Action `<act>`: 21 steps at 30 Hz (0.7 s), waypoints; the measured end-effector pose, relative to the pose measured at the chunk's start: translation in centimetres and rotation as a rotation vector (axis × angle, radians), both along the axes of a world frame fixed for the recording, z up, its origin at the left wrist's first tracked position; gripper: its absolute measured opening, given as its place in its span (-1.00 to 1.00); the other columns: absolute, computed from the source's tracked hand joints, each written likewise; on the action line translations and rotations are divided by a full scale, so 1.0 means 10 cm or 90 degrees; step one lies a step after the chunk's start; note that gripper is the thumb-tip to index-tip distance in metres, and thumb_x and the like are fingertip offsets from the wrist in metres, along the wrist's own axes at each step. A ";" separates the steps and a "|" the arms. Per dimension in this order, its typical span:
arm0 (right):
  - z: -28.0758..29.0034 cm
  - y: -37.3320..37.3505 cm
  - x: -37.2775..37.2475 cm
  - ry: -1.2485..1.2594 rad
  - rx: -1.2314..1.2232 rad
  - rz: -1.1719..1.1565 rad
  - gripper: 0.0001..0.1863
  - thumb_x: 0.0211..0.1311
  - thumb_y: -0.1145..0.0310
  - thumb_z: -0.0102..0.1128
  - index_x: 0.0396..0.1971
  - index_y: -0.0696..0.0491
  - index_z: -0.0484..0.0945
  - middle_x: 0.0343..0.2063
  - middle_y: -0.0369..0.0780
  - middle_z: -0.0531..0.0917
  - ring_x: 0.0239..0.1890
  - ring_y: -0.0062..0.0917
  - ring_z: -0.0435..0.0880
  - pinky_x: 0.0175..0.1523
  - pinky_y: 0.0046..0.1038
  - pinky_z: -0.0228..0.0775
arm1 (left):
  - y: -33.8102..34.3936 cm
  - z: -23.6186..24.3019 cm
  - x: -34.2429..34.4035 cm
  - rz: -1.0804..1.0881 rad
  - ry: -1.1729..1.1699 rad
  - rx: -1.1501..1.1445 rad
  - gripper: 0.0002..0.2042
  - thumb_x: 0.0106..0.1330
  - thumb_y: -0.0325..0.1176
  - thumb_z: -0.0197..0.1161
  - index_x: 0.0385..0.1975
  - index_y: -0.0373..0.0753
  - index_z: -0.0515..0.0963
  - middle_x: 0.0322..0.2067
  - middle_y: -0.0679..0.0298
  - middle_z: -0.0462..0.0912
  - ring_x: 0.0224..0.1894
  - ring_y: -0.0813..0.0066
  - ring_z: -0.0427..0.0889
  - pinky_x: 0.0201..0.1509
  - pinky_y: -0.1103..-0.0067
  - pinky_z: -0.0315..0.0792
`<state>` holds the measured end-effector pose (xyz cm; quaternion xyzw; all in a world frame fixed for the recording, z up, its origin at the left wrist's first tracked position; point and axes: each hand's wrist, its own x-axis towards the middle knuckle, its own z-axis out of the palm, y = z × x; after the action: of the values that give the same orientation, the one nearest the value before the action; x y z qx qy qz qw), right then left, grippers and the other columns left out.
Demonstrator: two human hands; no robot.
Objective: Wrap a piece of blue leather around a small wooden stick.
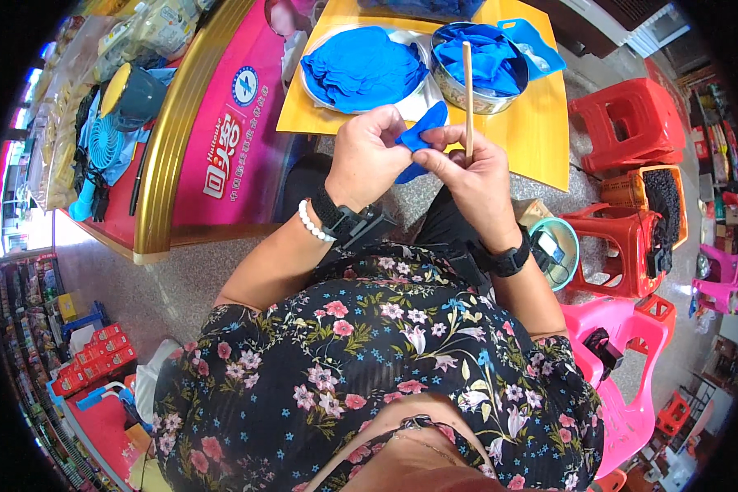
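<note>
Between my two hands is a small folded piece of bright blue cloth (pixel 422 125). My left hand (pixel 362 160) is closed, pinching its left side between thumb and fingers. My right hand (pixel 474 174) pinches the other side and also keeps a thin pale wooden stick (pixel 468 90) between its fingers, pointing away from me. Just beyond my hands, a round white tray (pixel 307 85) carries a heaped stack of flat blue pieces (pixel 361 70). To its right, a round tin (pixel 477 103) contains more blue pieces (pixel 485 61). Both stand on a yellow board (pixel 541 139).
A blue plastic basket (pixel 535 41) sits beside the tin. At left stands a pink counter (pixel 221 139) with a gold edge, bearing a small blue fan (pixel 105 143) and a dark cup (pixel 135 97). Red stools (pixel 631 123), a turquoise bin (pixel 567 238) and a pink chair (pixel 631 394) are at right.
</note>
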<state>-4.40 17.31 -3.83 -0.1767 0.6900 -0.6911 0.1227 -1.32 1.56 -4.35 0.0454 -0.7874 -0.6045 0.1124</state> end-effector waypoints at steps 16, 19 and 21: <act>-0.08 -0.05 -0.02 -0.033 -0.073 0.070 -0.93 0.08 0.49 0.28 -0.44 0.13 0.58 -0.50 -0.38 0.58 -0.49 -0.77 0.48 -0.41 -0.70 0.33 | 0.10 -0.10 -0.11 -0.015 0.150 0.337 -0.81 0.07 -0.72 0.03 -0.40 -0.26 0.48 -0.33 0.33 0.49 -0.28 0.69 0.45 -0.20 0.76 0.34; -0.03 -0.06 0.00 -0.108 -0.122 0.089 -0.92 0.11 0.47 0.26 -0.42 0.14 0.57 -0.51 -0.38 0.59 -0.48 -0.77 0.49 -0.39 -0.69 0.35 | 0.07 -0.06 -0.13 -0.029 0.090 0.373 -0.79 0.05 -0.74 0.01 -0.41 -0.26 0.46 -0.32 0.33 0.49 -0.24 0.67 0.46 -0.15 0.76 0.33; 0.02 -0.02 0.02 -0.116 -0.129 0.068 -0.92 0.11 0.47 0.26 -0.41 0.14 0.56 -0.51 -0.38 0.59 -0.47 -0.77 0.49 -0.38 -0.69 0.36 | 0.00 -0.09 -0.10 -0.118 0.065 0.201 -0.79 0.04 -0.73 0.03 -0.41 -0.25 0.46 -0.32 0.34 0.49 -0.23 0.68 0.46 -0.15 0.76 0.33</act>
<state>-4.25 17.08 -3.62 -0.1608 0.5922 -0.7631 0.2028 -2.34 1.55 -5.22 -0.0407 -0.6767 -0.7299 0.0873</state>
